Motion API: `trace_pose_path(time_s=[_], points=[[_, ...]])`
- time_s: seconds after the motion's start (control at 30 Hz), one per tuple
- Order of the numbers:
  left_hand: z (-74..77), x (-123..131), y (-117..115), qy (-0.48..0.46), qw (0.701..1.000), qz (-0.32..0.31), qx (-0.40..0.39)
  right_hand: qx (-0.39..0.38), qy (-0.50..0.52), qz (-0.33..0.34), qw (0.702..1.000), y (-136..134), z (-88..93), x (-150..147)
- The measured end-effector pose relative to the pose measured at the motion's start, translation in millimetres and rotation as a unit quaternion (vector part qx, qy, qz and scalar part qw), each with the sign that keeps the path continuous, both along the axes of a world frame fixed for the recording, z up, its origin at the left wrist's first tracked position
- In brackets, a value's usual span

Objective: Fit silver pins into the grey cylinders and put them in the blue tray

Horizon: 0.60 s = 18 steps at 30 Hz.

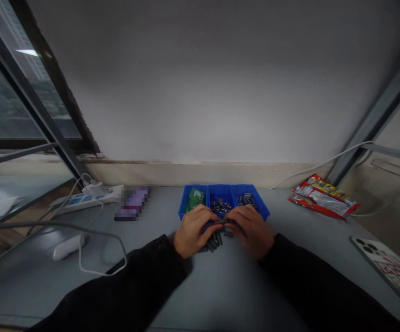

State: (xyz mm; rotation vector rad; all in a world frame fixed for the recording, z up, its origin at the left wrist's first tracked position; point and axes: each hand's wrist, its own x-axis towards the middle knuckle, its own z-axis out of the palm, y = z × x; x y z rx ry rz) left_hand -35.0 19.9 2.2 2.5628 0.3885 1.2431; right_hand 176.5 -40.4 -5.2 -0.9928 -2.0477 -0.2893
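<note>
My left hand [198, 230] and my right hand [250, 228] meet in front of a blue bin with three compartments [261, 213]. Thumb and fingers of both are closed in a pinch on one small dark part [223, 222], mostly covered by the fingertips. Beneath them on the table lies a heap of dark grey cylindrical pieces [215, 241], partly hidden by the left hand. A green plastic packet [195, 197] fills the bin's left compartment. Thin shiny metal pins [220, 204] are in the middle one, and dark grey cylinders [246, 199] lie in the right one.
On the left are a white power strip [106, 194], a blurred-out phone [133, 204] and a white charger piece [68, 247], with loose cables looping over the grey table [217, 295]. To the right lie red snack packets [324, 197] and a phone in a printed case [390, 267].
</note>
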Motion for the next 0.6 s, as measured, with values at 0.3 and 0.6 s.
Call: trace_pose_path(time_s=[0.3, 0.6], points=[[2.1, -0.5, -0.1, 0.004, 1.0, 0.016, -0.011, -0.013, 0.008, -0.224, 0.975, 19.3, 8.1, 60.9], [1.0, 0.4, -3.1, 0.019, 1.0, -0.004, -0.001, -0.244, -0.058, -0.36, 0.899, 37.5, 6.0, 103.6]])
